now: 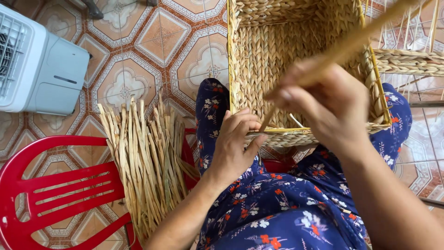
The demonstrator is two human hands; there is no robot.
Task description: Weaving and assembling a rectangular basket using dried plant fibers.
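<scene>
Woven basket (pixel 277 60): rested on the lap, at 12 o'clock of the hands. Left hand (pixel 233 143): closed on the basket's near rim, thumb pressed beneath. Right hand (pixel 323 102): fingers pinched shut on a straw strand (pixel 351 44), which is run toward 1 o'clock. Dried straw bundle (pixel 148 162): laid at 9 o'clock, beside a red plastic chair (pixel 51 185).

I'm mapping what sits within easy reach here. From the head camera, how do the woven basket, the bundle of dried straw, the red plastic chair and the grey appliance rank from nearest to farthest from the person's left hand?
1. Woven basket: touching the left hand at its near rim.
2. Bundle of dried straw: just left of the hand, beside the knee.
3. Red plastic chair: farther left, lower corner.
4. Grey appliance: upper left corner, farthest.
</scene>
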